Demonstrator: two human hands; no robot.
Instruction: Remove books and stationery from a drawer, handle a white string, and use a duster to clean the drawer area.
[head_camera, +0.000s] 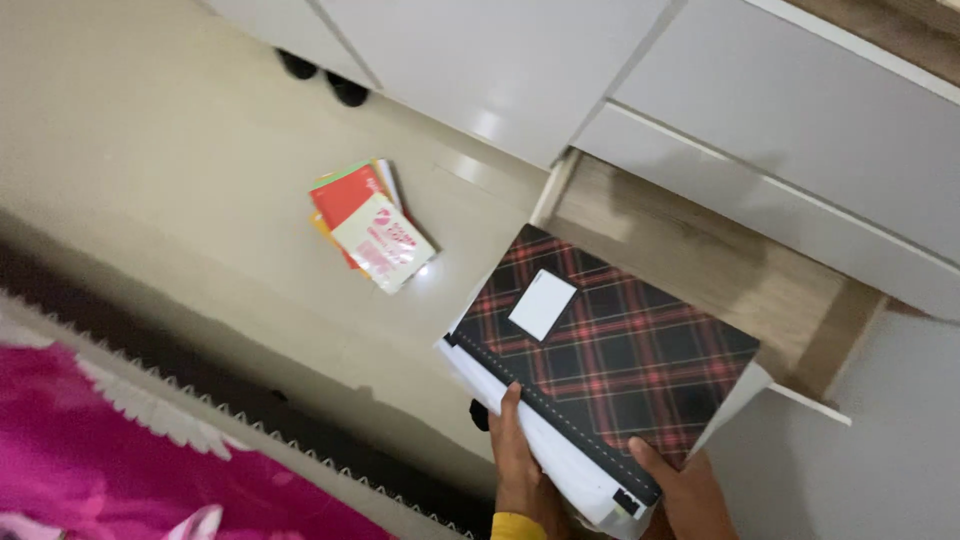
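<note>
Plaid-covered book (610, 350), red and black, gripped at its near edge by both hands: left hand (520, 455) under the white pages, right hand (685, 485) clamping the cover corner, tilted over an open wooden drawer (700, 260). Farther left, on the floor (180, 180), lay coloured booklets (372, 225). Near left, pink bedding (120, 450).

We see the dark plaid hardcover notebook (610, 355) held over the open wooden drawer (700, 260), resting on a stack of white papers (540, 440). The left hand (520, 465) grips the stack's near edge, the right hand (690, 490) just beside it. Left of the drawer, well apart, a pile of red and green paper booklets (370, 225) lies on the floor (150, 150). A small white rectangular label (542, 304) sits on the notebook.
</note>
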